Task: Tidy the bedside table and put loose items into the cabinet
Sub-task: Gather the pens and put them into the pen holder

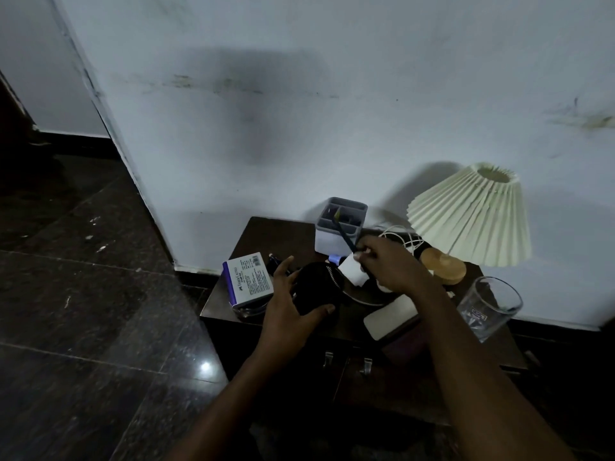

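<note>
Bedside table (pixel 266 234) lies partly hidden under left hand (pixel 286 304) gripping black pouch (pixel 316 281), right hand (pixel 392 264) pinching dark pen (pixel 344 236).

Table (pixel 276 234): the back-left corner is bare, and the floor (pixel 100 294) to its left leaves that side open. The box (pixel 249 281) sits at the left edge, touching the pouch (pixel 316 284), which the left hand (pixel 289 301) grips. The organizer (pixel 341 224) stands against the wall at back centre. The right hand (pixel 392 264) pinches a pen (pixel 344 234) that slants into it. The lamp (pixel 472 214) fills the back right, with a cable (pixel 399 236) between it and the organizer. The glass (pixel 487 307) stands at the right edge, near a white slab (pixel 391 316) at the front.
</note>
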{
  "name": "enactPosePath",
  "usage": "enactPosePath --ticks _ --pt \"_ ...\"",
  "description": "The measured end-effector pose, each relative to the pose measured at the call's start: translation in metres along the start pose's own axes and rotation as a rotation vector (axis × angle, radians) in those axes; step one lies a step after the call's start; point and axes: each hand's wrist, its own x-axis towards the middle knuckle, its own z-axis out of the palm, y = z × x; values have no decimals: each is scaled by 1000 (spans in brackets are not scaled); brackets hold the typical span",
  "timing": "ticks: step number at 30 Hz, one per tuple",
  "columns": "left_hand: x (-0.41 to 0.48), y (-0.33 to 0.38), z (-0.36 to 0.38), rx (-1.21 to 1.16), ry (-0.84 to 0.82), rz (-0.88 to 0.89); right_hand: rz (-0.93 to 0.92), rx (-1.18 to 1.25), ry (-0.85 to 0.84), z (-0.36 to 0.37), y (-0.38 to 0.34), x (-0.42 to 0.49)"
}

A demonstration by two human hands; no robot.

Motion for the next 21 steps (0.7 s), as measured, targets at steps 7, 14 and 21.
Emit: enactPosePath --ticks 7,14,21 --pt "4 39 -11 -18 139 114 -162 273 -15 -31 -29 -20" --pt "26 42 -27 47 131 32 -356 -202 -120 -2 -71 -9" --pt "12 30 -18 87 -95 16 -128 0 159 -2 -42 9"
